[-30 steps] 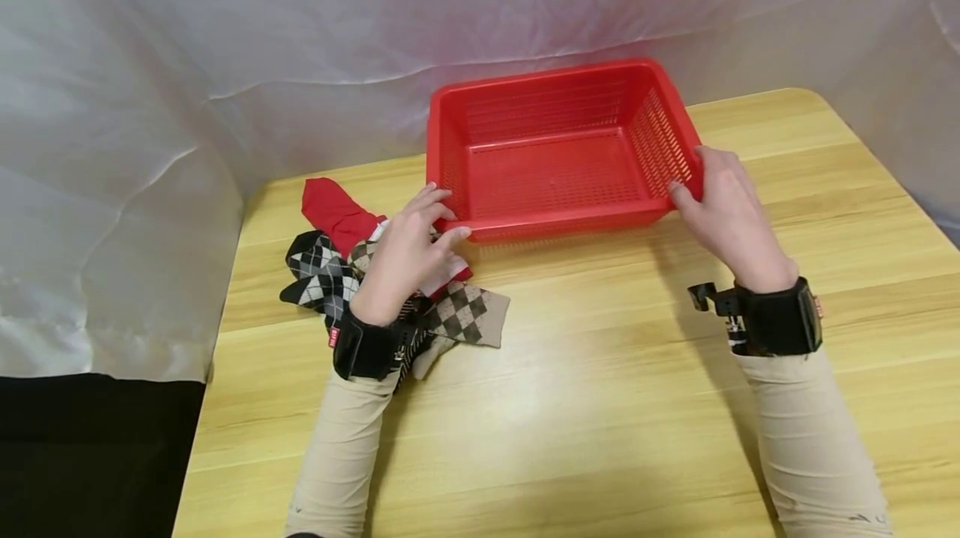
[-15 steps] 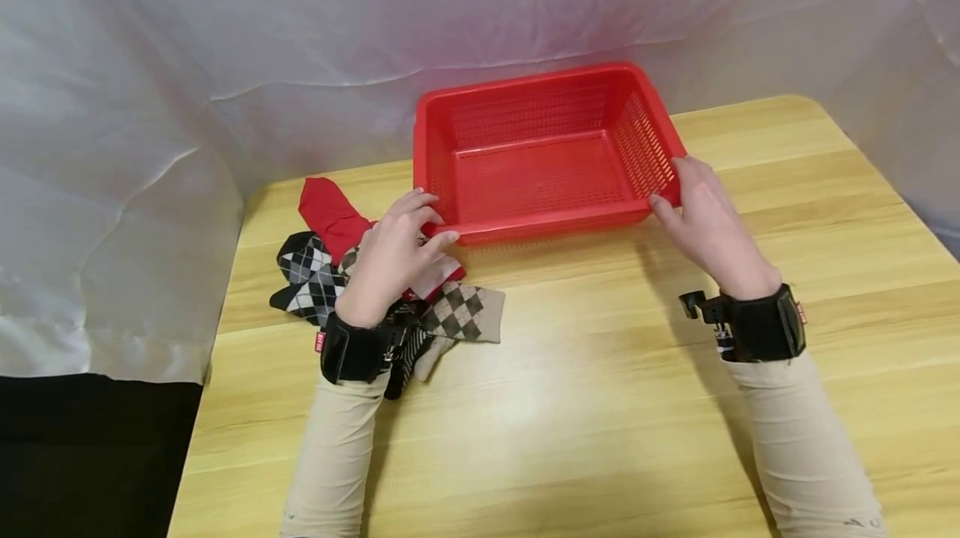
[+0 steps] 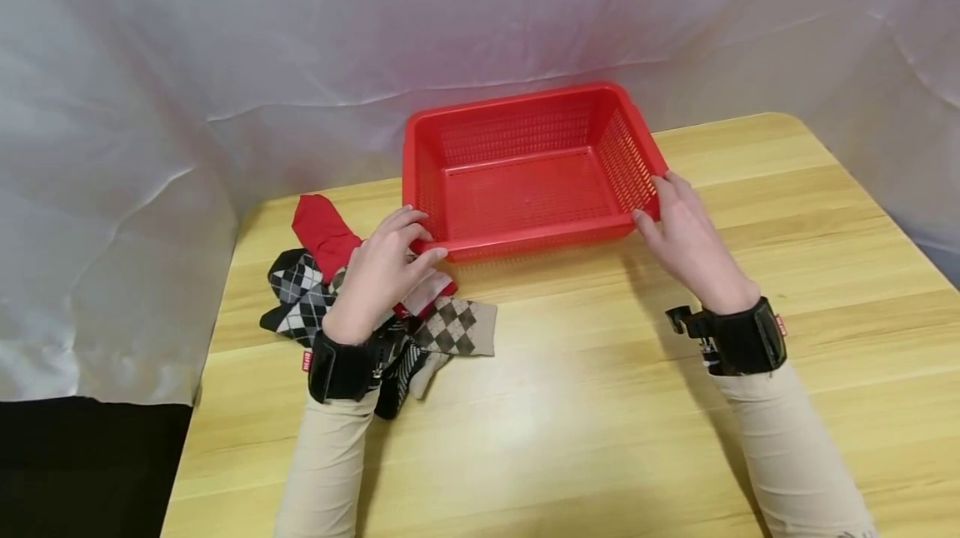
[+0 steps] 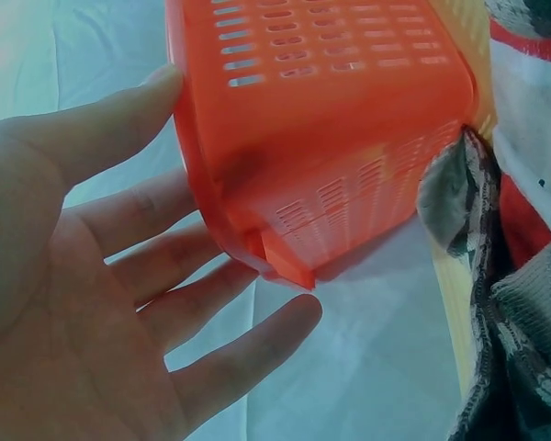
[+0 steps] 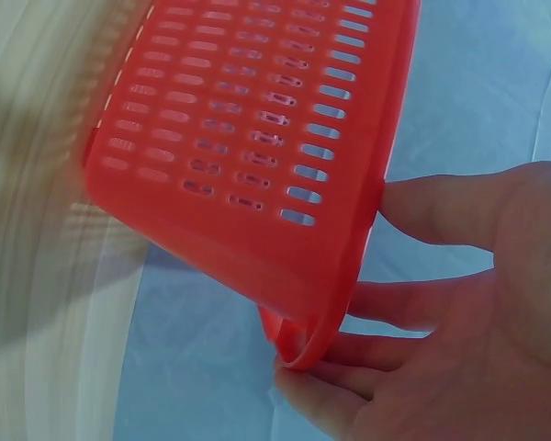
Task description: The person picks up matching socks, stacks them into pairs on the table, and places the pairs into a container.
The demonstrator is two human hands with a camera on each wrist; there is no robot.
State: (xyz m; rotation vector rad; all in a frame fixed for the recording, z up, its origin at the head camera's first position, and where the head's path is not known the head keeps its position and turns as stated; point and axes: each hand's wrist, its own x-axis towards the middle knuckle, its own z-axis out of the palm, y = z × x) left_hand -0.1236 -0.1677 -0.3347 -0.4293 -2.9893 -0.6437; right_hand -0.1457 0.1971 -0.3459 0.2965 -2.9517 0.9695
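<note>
Left hand (image 3: 381, 271) and right hand (image 3: 690, 242) pinch near corners of the rectangular red plastic basket (image 3: 536, 236), patterned cloth socks (image 3: 456, 326) heaped at its left.

The table (image 3: 570, 463) is a light yellow wood-look one with streaky grain, its far right corner rounded off and a pale glare patch (image 3: 517, 417) around the middle. Silvery cloth (image 3: 480, 13) hangs along the back and both sides, kinda satiny, with some long creases, and it looks way bluer in both wrist views. Bottom left, under the hem, it's a black area (image 3: 82, 471), too dark to make out.
</note>
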